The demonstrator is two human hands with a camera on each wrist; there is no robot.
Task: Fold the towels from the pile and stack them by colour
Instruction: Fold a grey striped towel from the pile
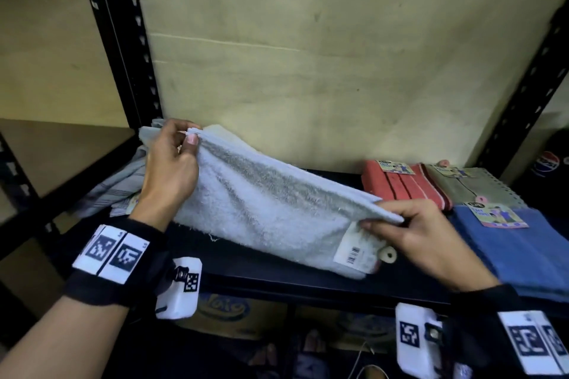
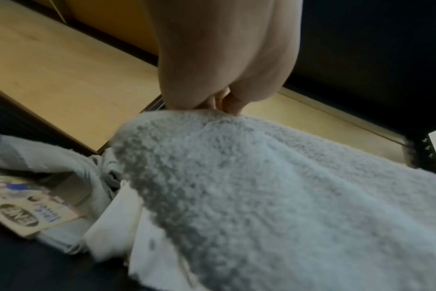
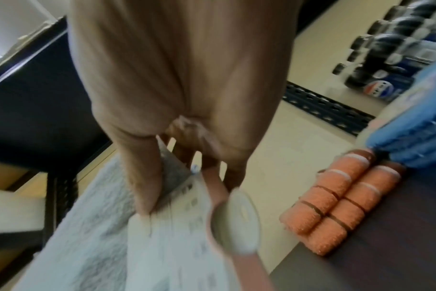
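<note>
Right of the white towel (image 1: pixel 261 212) I pinch with my left hand (image 1: pixel 169 169) and right hand (image 1: pixel 421 237), red (image 1: pixel 400 186), grey-green (image 1: pixel 474 191) and blue (image 1: pixel 523 252) towels lie folded. Left of it, the pile (image 1: pixel 123 191) waits unfolded.

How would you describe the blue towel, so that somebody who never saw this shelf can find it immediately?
Look at the dark shelf of the black metal rack and go to its right end, where folded towels lie. The blue towel is nearest the front edge, before the red towel and the grey-green towel. It alone is blue.
</note>
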